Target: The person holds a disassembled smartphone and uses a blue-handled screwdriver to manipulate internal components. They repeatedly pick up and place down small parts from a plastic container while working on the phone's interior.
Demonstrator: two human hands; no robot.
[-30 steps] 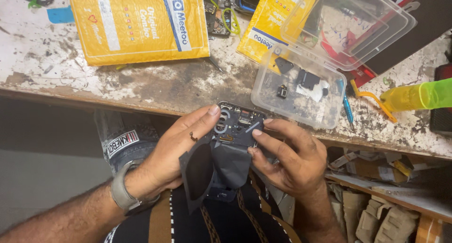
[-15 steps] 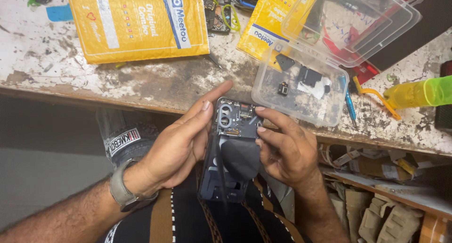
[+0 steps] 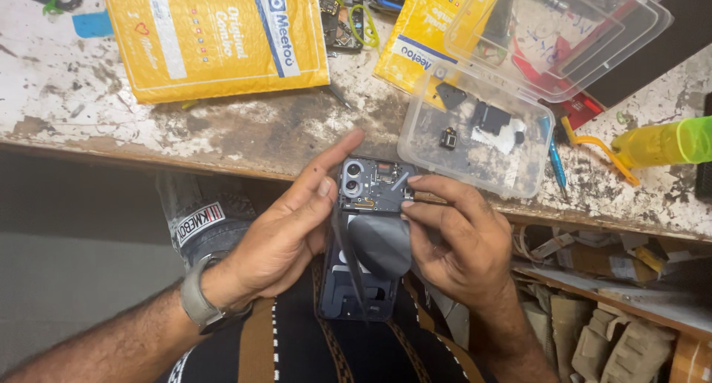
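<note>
Head view, compared with half a second before: opened phone (image 3: 368, 238) raised slightly and turned more squarely to the camera, dark flap (image 3: 380, 243) folded lower over the middle of the body, camera end more exposed. Both hands in much the same places as before.

Opened phone — dark blue, back cover off, twin camera lenses at the upper left, circuit board bare across the top. Held in the air just below the edge of the workbench (image 3: 245, 142), above the lap, long axis roughly upright in the picture.

Left hand (image 3: 285, 231) — closed on the phone's left edge, thumb pressed beside the lenses, index finger stretched up past the top corner, remaining fingers hidden behind the body. Wrist bent inward, forearm entering from the lower left, grey watch (image 3: 199, 303) on the wrist.

Right hand (image 3: 460, 242) — closed on the phone's right edge, thumb and fingertips touching the board and the flap's rim. Whether anything small is pinched between them: cannot tell. Forearm rising from the lower right.

Surroundings: clear plastic box (image 3: 475, 134) of small parts on the bench just above the phone, its lid open behind; yellow padded envelope (image 3: 215, 38) to the upper left; yellow-green bottle (image 3: 656, 144) lying at the far right.
</note>
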